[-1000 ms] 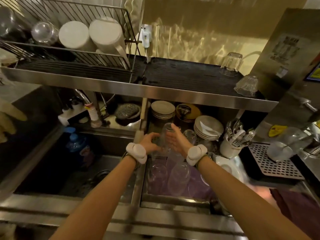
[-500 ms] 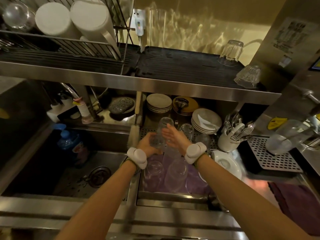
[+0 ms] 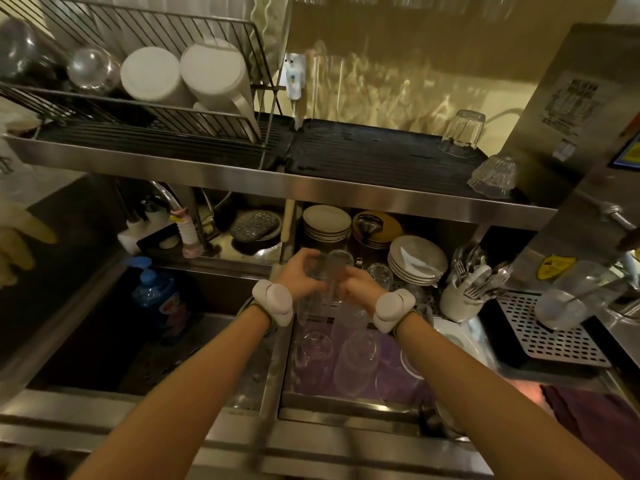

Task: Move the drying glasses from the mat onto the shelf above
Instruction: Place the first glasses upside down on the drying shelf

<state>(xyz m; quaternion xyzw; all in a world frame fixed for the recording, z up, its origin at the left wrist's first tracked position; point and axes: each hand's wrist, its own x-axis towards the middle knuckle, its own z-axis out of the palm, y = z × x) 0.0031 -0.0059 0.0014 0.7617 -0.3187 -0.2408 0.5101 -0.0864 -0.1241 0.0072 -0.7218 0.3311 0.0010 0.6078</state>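
Several clear glasses stand upside down on the purple mat (image 3: 394, 375) in the right basin, among them a short glass (image 3: 313, 351) and a taller glass (image 3: 360, 358). Above the back of the mat, my left hand (image 3: 298, 271) is closed around one upturned glass (image 3: 316, 268). Right beside it, my right hand (image 3: 362, 287) grips a second tall glass (image 3: 341, 268). The two held glasses touch side by side. The steel shelf (image 3: 346, 190) above carries a black ribbed mat (image 3: 374, 157), with two inverted glasses (image 3: 462, 133) (image 3: 493, 176) at its right end.
A wire dish rack (image 3: 156, 109) with white cups fills the shelf's left half. Under the shelf are plate stacks (image 3: 415, 259), a cutlery holder (image 3: 464, 299) and a tap (image 3: 169, 199). The sink (image 3: 104, 341) with a blue soap bottle (image 3: 156, 296) lies left. A steel machine (image 3: 571, 150) and drip tray (image 3: 550, 327) stand right.
My hands have come closer together and risen a little. Earlier they held one tall glass between them; now each hand grips its own glass. The camera has tilted up.
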